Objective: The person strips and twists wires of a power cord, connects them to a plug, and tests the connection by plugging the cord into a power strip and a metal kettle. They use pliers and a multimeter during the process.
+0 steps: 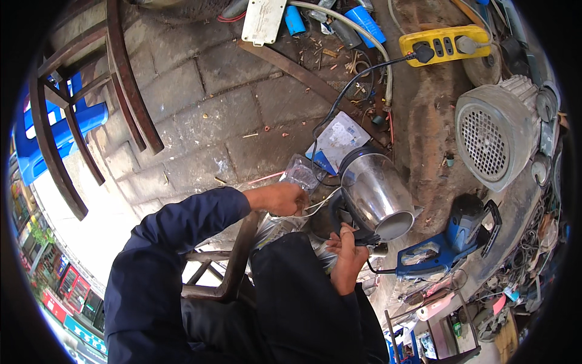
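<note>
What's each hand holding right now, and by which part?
Right hand: the metal kettle, by its black handle. Left hand: apparently the pale wires; exactly where is hidden.

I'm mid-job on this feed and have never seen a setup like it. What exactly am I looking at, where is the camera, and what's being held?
There's no robot arm here: a person works bare-handed. The single picture comes from a wide fisheye camera on the person's head, looking down, so straight edges bend near the rim. Left in the picture is the person's left.

The right hand grips the black handle of a tilted metal kettle. The left hand appears to pinch a thin pale cord beside it.

On the paved ground around them are a yellow power strip with two plugs in it, a grey motor with a round grille, and a blue power tool.
</note>
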`<action>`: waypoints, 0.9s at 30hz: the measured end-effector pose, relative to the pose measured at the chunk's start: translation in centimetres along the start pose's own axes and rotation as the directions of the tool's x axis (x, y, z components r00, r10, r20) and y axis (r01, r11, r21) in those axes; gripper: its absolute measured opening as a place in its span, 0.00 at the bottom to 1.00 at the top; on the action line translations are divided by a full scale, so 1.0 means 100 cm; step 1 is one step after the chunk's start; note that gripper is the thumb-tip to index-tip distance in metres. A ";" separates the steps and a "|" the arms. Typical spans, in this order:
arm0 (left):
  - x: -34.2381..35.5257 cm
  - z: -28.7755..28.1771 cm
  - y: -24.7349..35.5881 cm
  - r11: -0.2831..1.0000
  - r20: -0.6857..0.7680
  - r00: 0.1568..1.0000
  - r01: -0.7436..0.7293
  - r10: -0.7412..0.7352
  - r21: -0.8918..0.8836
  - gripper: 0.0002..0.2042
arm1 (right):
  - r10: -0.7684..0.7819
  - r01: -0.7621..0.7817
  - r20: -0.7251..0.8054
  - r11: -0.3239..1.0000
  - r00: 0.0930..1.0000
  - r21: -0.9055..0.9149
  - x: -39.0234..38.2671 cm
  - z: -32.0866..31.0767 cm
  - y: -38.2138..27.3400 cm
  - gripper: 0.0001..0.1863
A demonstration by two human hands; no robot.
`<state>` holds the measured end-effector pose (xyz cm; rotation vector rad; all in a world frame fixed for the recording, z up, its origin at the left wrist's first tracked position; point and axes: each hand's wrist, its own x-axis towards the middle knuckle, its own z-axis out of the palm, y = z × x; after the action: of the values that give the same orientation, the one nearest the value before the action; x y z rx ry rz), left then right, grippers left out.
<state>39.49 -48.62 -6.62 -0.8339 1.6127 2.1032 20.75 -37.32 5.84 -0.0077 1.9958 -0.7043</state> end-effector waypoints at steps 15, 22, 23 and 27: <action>-0.013 0.011 0.022 0.981 0.043 0.982 -0.187 0.185 0.047 0.14 | -0.098 0.098 -0.011 0.995 0.995 0.005 -0.063 -0.052 -0.018 0.14; -0.040 0.024 0.119 0.932 0.053 0.931 -0.362 0.361 0.013 0.15 | -0.323 0.323 -0.018 0.939 0.946 0.115 -0.142 -0.122 -0.069 0.15; -0.041 0.026 0.140 0.892 0.042 0.894 -0.447 0.445 0.060 0.15 | -0.343 0.344 -0.024 0.936 0.939 0.075 -0.155 -0.136 -0.081 0.15; -0.051 0.041 0.235 0.666 0.070 0.687 -0.721 0.723 0.192 0.14 | -0.407 0.414 -0.078 0.889 0.910 0.198 -0.217 -0.200 -0.133 0.16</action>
<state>28.17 -50.95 14.85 -0.0994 2.4069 2.3242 12.17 -32.58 36.70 -0.3032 1.9610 -1.1934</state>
